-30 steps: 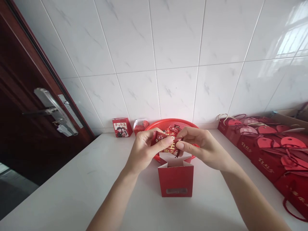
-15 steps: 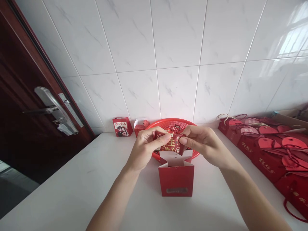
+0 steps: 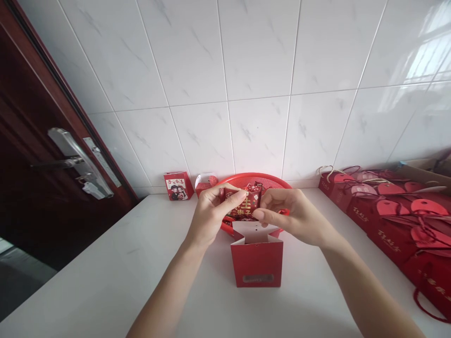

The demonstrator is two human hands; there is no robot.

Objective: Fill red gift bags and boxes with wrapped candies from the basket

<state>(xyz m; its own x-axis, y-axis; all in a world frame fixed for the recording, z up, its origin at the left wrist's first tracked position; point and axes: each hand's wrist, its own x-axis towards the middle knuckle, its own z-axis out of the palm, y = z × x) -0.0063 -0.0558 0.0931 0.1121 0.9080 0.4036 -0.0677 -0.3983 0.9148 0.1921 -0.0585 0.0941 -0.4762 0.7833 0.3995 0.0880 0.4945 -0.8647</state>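
Observation:
My left hand pinches a small red packet with gold characters and white flower prints between thumb and fingers. Just right of the packet is my right hand, its thumb and fingers apart and bent, the thumb tip close to the packet's edge. Below both hands an open-topped red paper box stands upright on the white counter, its flaps spread and a small window low on its front. Behind the hands sits a red plastic basket holding similar red packets, partly hidden.
Two small red boxes stand by the tiled wall: one with a printed couple, the other with a raised white flap. Rows of red gift bags with cord handles line the right side. A dark door with a metal handle is at left.
My right hand's fingers have come off the packet, which both hands held before. The packet has shifted slightly left with my left hand. The box stands where it was.

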